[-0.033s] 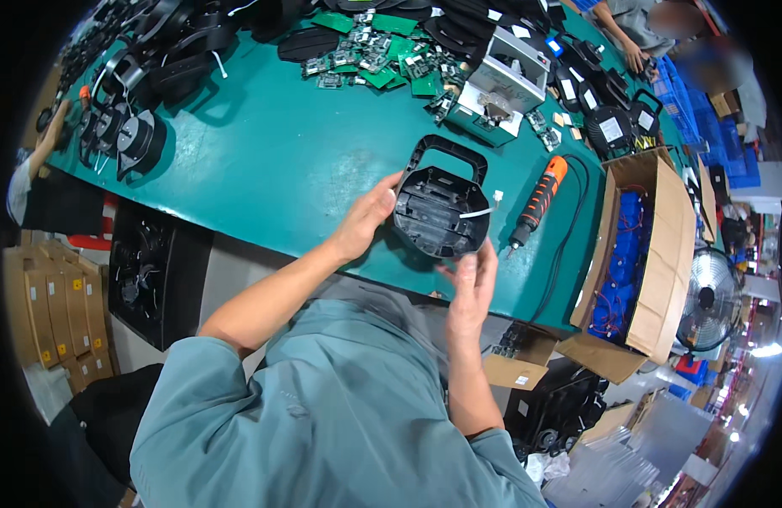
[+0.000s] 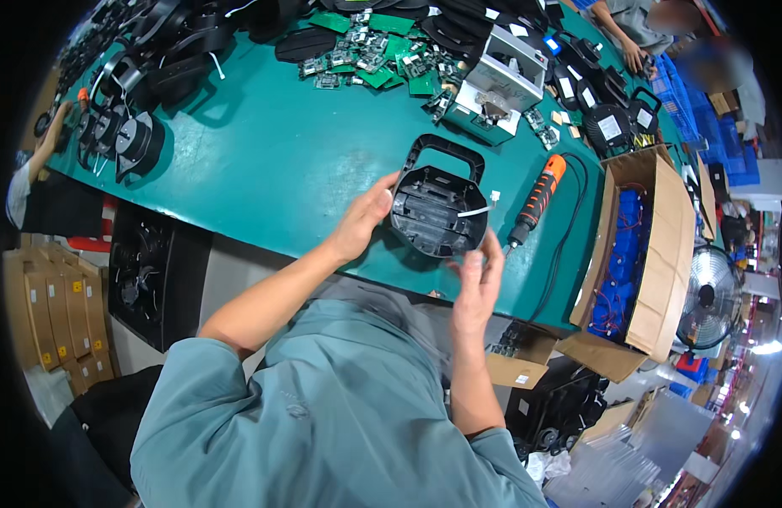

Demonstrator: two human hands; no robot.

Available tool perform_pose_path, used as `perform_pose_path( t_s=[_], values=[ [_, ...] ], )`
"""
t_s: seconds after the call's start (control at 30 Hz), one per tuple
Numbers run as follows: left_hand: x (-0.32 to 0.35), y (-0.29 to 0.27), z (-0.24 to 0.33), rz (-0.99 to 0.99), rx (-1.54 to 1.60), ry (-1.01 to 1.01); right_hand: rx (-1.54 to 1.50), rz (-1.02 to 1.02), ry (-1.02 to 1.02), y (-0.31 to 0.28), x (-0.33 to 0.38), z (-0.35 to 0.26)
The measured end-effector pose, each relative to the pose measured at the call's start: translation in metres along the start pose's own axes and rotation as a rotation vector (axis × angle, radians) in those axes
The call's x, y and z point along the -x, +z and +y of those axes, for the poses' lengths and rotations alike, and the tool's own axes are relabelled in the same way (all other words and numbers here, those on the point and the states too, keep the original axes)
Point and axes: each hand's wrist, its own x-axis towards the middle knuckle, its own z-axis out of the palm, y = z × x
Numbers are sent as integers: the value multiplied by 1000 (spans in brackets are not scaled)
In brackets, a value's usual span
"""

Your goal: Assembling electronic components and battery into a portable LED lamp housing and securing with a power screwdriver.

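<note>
A black plastic housing [image 2: 429, 222] with a loop handle [image 2: 448, 154] stands tilted over the green table, its hollow inside facing me. A short white cable [image 2: 473, 212] with a small plug comes out of its right side. My left hand [image 2: 366, 222] grips the housing by its left edge, thumb on the rim and the other fingers hidden behind. Close to the lower right rim is my right hand [image 2: 477, 288], open, its fingers stretched out and holding nothing. Whether its fingertips touch the rim I cannot tell.
An orange and black electric screwdriver [image 2: 539, 201] lies right of the housing with its cord. Further right, a cardboard box [image 2: 662, 262] contains blue wired packs. Green circuit boards [image 2: 378, 55] pile up behind, beside a grey metal fixture [image 2: 503, 85]. Round motors [image 2: 139, 144] sit far left.
My right hand has shifted slightly right and its fingers have spread away from the housing's lower rim. The housing, still in my left hand, has moved a touch left.
</note>
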Motion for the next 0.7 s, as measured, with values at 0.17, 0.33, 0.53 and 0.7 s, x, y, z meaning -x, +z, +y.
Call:
perform_pose_path(
  t_s=[0.17,0.33,0.53,0.7],
  values=[
    [1,0,-2,26,18,24,107,39,-223,-16,-32,-25],
    [0,-2,2,18,77,-6,391,-36,-441,-1,-53,-58],
    [-2,0,11,86,207,-56,258,-56,-484,20,-66,-67],
    [-8,1,7,119,294,-81,203,-171,-426,18,-68,-73]
  ],
)
